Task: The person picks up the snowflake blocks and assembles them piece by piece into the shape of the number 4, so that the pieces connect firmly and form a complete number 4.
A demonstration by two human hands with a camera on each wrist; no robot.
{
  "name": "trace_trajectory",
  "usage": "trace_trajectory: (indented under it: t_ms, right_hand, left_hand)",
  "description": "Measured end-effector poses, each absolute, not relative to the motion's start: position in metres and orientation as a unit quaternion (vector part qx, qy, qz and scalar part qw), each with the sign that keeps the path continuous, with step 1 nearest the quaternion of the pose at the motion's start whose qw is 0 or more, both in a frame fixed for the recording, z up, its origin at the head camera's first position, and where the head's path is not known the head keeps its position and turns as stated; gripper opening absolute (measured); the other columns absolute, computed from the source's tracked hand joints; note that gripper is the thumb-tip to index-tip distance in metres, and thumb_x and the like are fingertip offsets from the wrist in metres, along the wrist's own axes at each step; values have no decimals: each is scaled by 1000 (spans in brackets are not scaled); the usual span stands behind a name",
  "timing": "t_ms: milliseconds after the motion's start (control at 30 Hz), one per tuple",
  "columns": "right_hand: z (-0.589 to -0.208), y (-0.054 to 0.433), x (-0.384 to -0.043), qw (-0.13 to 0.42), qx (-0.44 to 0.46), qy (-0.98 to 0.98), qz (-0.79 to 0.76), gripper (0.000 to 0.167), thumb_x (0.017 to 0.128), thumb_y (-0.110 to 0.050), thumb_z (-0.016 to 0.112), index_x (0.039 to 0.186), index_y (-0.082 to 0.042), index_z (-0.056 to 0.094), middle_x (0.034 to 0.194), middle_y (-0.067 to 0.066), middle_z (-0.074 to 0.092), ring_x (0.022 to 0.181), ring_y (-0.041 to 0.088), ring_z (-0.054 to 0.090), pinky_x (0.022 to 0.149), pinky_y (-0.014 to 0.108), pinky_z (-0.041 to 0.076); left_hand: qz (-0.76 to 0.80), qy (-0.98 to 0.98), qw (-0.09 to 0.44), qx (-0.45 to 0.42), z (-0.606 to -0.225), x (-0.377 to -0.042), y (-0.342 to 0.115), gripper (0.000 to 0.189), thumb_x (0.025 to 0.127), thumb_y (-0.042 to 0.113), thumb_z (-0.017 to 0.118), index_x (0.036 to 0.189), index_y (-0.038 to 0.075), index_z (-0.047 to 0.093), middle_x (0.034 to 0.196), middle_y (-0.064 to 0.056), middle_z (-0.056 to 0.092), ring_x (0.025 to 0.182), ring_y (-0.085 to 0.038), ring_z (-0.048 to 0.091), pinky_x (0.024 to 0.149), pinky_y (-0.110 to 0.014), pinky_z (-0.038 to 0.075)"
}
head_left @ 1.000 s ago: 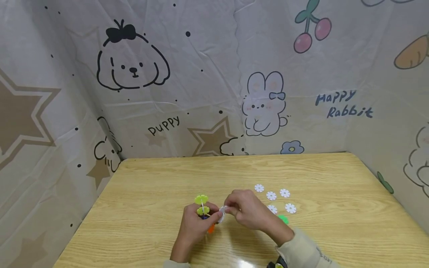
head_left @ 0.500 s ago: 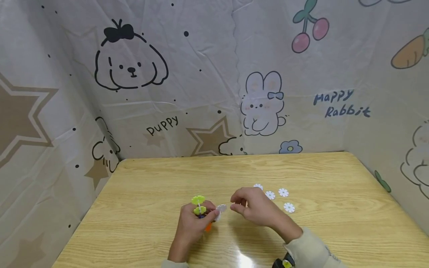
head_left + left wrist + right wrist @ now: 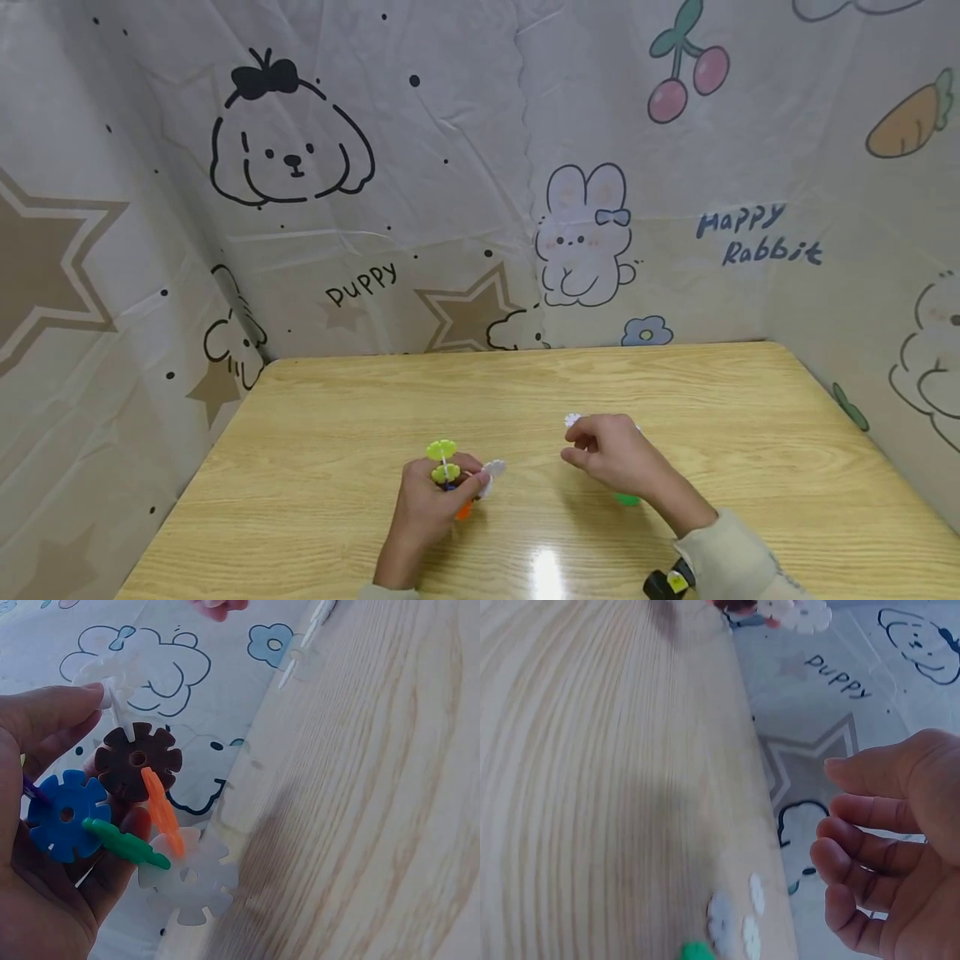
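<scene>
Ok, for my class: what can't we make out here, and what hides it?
Head view: the count of white discs, as the right hand covers some.
Head view: the green piece by that hand, mostly hidden behind it.
Head view: most of the linked discs, covered by the left hand.
Left wrist view: the rest of the purple piece, behind the left hand.
Right wrist view: the linked discs, cut off by the top edge.

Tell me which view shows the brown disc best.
The left wrist view: the brown disc faces the camera, hole and notches clear. In the head view the left hand mostly hides it; the right wrist view shows only a dark blur, possibly it, at the top edge.
</scene>
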State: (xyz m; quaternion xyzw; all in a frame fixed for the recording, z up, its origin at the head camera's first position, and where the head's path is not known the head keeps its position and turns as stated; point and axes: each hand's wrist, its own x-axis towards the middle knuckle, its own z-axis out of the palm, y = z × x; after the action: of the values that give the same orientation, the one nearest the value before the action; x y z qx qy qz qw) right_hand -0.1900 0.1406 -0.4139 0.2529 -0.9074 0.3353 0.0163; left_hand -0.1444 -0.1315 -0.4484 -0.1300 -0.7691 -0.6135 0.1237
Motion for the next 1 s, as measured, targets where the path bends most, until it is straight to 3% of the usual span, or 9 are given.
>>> trace_trajectory:
  t_ms: [167, 433, 667, 1000]
  right_hand:
    - [-419, 153, -192, 9, 229, -917, 326, 18, 90, -14, 74, 99, 2, 73, 81, -5, 65, 69, 7, 56, 62, 27, 50]
    - [-429, 167, -195, -3, 201, -930, 308, 19, 85, -12, 77, 96, 3, 74, 79, -2, 67, 71, 9, 59, 65, 30, 52]
    - [-437, 171, -197, -21, 169, -944, 284, 20, 82, -12, 79, 95, 2, 74, 77, -2, 65, 71, 11, 56, 63, 30, 51]
    - [-444, 171, -197, -55, 132, -953, 267, 18, 81, -16, 83, 83, -6, 68, 70, -1, 53, 66, 14, 48, 59, 30, 41]
  left_hand:
    - [-629, -758, 113, -128, -452, -145, -133, 9, 81, 0, 81, 81, 7, 76, 77, -2, 70, 65, -10, 60, 59, -23, 51]
    - [-607, -776, 122, -120, -452, -147, -130, 9, 80, -7, 78, 79, 0, 74, 73, -5, 68, 62, -7, 57, 56, -21, 49]
    - [-616, -767, 126, -131, -456, -148, -134, 11, 80, -4, 81, 81, 6, 76, 74, 1, 68, 64, -9, 58, 57, -21, 49]
    - [-612, -767, 130, -141, -457, -147, -135, 11, 80, -2, 81, 81, 7, 76, 76, 0, 69, 65, -9, 59, 58, -22, 50]
